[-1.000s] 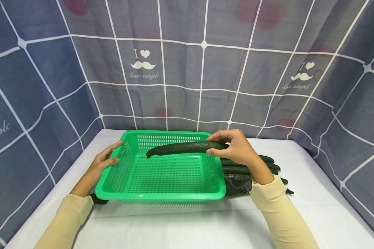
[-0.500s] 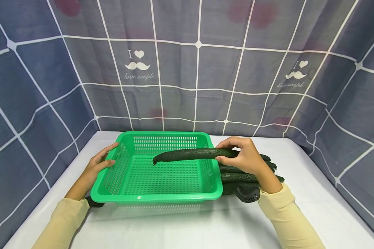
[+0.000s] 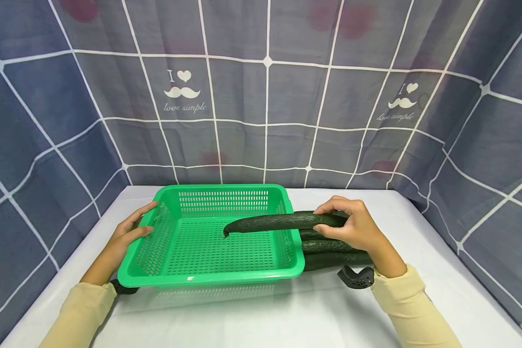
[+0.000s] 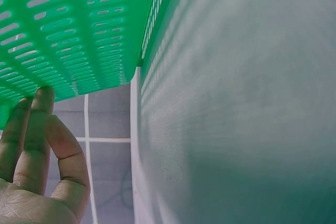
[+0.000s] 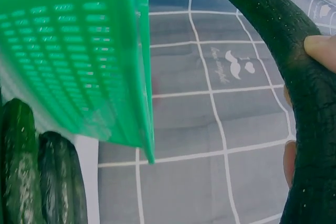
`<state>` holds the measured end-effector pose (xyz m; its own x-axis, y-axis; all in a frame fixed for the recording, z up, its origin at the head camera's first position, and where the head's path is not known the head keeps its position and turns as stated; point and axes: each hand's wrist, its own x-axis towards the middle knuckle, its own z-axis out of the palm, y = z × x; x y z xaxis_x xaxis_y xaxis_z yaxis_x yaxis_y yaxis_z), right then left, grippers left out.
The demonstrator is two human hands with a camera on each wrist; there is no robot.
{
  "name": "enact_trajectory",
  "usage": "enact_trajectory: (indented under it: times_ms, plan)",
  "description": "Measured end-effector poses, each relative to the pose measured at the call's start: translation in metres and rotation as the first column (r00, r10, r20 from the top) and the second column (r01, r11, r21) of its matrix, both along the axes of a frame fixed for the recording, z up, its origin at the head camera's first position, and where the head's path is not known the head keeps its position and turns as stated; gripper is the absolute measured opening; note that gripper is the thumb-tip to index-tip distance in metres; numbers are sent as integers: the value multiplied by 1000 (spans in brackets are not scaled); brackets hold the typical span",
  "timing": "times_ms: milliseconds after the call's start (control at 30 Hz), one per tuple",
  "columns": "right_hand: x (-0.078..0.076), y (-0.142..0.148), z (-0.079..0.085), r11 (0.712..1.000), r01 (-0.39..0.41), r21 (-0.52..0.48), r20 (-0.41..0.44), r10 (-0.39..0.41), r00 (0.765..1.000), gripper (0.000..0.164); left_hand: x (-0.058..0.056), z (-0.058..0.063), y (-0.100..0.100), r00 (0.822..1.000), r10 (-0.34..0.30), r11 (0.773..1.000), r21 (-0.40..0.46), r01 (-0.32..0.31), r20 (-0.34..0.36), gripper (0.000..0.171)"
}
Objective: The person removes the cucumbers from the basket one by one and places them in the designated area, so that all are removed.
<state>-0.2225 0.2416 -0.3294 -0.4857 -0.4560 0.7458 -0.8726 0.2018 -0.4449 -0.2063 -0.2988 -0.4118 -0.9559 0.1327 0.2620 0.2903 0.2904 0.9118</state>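
My right hand (image 3: 358, 227) pinches a long dark green cucumber (image 3: 278, 222) between thumb and fingers near its right end. The cucumber's thin, curled tip reaches over the inside of a green slotted plastic basket (image 3: 217, 278). At the basket's left side, my left hand (image 3: 117, 241) grips the rim, its fingers (image 4: 37, 129) against the outer wall in the left wrist view. Only the slotted floor shows inside the basket. Beneath my right hand, several more cucumbers (image 3: 330, 246) lie side by side, partly hidden by the basket's right wall and the held cucumber.
A white cloth (image 3: 243, 319) covers the table. Grey-blue curtains (image 3: 243, 150) with white grid lines rise behind it and on both sides. Black wrist-worn devices (image 3: 356, 278) sit under both wrists.
My right hand has drawn the cucumber rightward and slightly down relative to the basket, toward the other cucumbers. The left hand keeps its place on the rim. The head view has turned slightly right.
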Motion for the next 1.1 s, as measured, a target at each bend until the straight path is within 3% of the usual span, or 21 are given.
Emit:
enact_trajectory:
  times_ms: [367,567,767,1100]
  plan:
    - [11,35,-7,998,13,-58,108,-7,994,39,-2,-2,-2,1000,-4,1000,8,4,19,67]
    - [16,55,-9,995,-50,-88,156,63,986,47,-3,-4,-4,1000,-15,1000,27,15,16,67]
    - [19,74,-12,990,-96,-103,188,114,976,51,0,-6,-8,1000,-8,1000,-20,8,6,65]
    - [28,112,-19,996,-73,-52,260,84,962,46,-4,-10,-7,999,-17,999,-52,15,-43,64]
